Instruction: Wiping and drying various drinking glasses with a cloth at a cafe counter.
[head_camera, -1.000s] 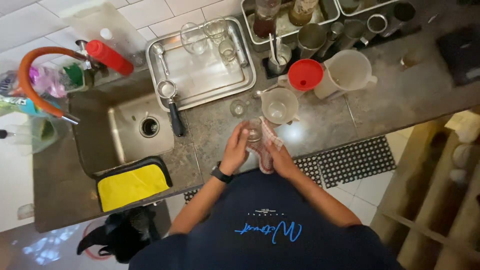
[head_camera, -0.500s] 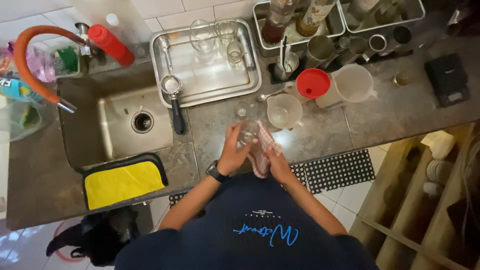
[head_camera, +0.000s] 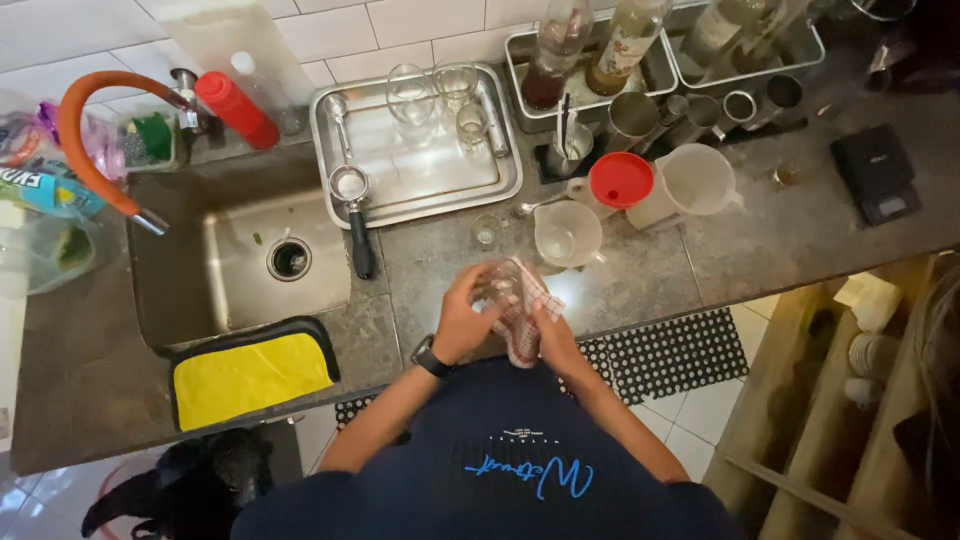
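Observation:
My left hand (head_camera: 463, 320) grips a clear drinking glass (head_camera: 497, 285) over the front part of the dark stone counter (head_camera: 640, 270). My right hand (head_camera: 552, 335) presses a red-and-white checked cloth (head_camera: 520, 325) against the side of the glass. A black watch sits on my left wrist. Both hands meet in front of my dark blue shirt, near the counter's edge.
Left is a steel sink (head_camera: 250, 265) with an orange hose tap (head_camera: 85, 130); a yellow cloth (head_camera: 250, 372) lies before it. Behind stand a steel tray (head_camera: 420, 170) with glasses and a portafilter, a small glass (head_camera: 486, 230), white jugs (head_camera: 567, 235), a red lid (head_camera: 620, 180), bottles, a scale (head_camera: 880, 185).
The hands stay together at the glass and cloth, shifting slightly around it. The camera view has drifted a little, so the counter sits differently in the picture.

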